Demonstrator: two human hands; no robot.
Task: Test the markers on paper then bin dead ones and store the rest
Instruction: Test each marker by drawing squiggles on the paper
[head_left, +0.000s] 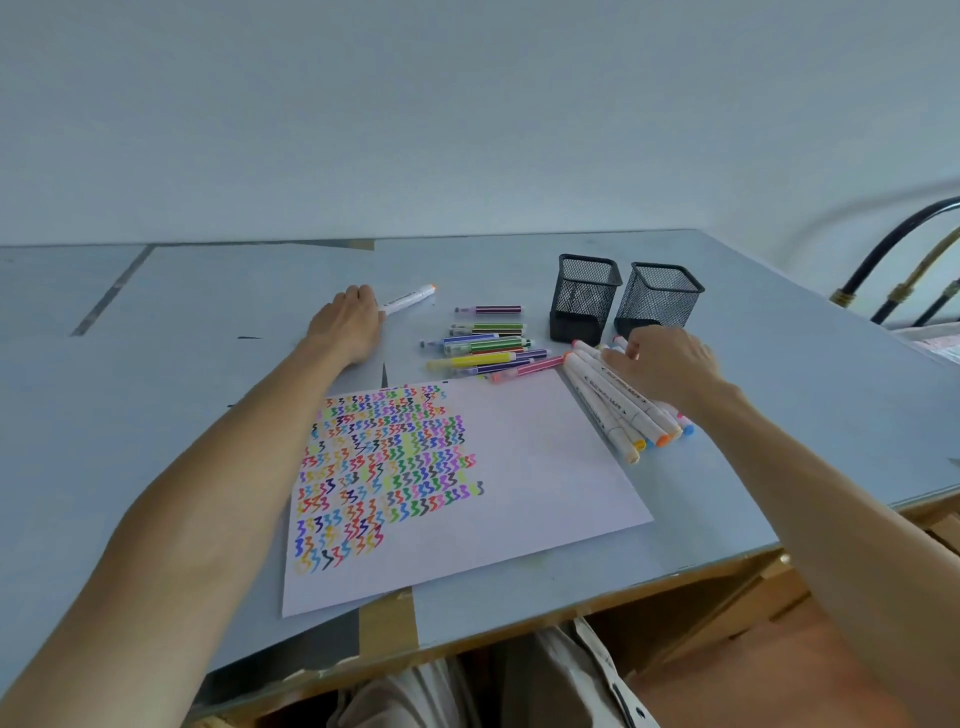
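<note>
**Marker Test Station: Current Layout**

The paper (519, 467) is a flat white sheet lying at an angle in the lower centre of the frame. Its left half is covered with rows of small multicoloured zigzag strokes; its right half is blank.

Just above the paper lies a loose pile of thin markers (483, 348), slim coloured barrels lying roughly parallel. To the right, a bundle of thick white markers (618, 402) with coloured end caps lies fanned along the paper's right edge. The right hand (665, 364) rests on the upper end of this bundle, fingers lightly curled over the barrels; whether it grips one cannot be determined.

The left hand (350, 319), at centre left, holds one end of a single white marker (408, 299) with an orange cap, which lies on the counter (182, 364) apart from both piles.

Two black wire-mesh cups (623, 296), square in section with solid bases, stand side by side, upright, just above the right hand.

The counter is a smooth pale blue-grey sheet with taped seams and a brown tape patch at its near edge. Open surface extends left of the paper and right of the cups. A plain pale wall fills the upper frame; a curved metal bed frame (904, 260) shows at the right edge.
</note>
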